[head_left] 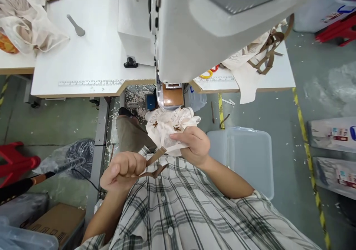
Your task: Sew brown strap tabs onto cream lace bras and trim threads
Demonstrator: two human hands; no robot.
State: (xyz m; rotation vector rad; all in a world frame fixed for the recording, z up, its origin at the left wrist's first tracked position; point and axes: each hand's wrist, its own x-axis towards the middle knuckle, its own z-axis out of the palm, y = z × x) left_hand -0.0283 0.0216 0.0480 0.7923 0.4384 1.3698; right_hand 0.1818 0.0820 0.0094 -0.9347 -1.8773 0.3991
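A cream-white lace garment (pixel 160 131) with small brown bows hangs in front of my body, just below the sewing machine's narrow arm end (pixel 170 96). My right hand (pixel 194 144) pinches its right side between thumb and fingers. Two lengths of brown strap (pixel 156 157) run from near the garment's lower edge to my left hand (pixel 125 170). That hand is closed in a fist around them, left of the garment. Part of the strap is hidden inside the fist.
The sewing machine head (pixel 194 31) rises over the white table (pixel 91 57). Scissors with yellow handles (pixel 206 74) lie beside pale fabric and brown straps (pixel 268 53) on the right. A grey flat tool (pixel 76 25) lies at left. A plastic bin lid (pixel 247 157) is on the floor.
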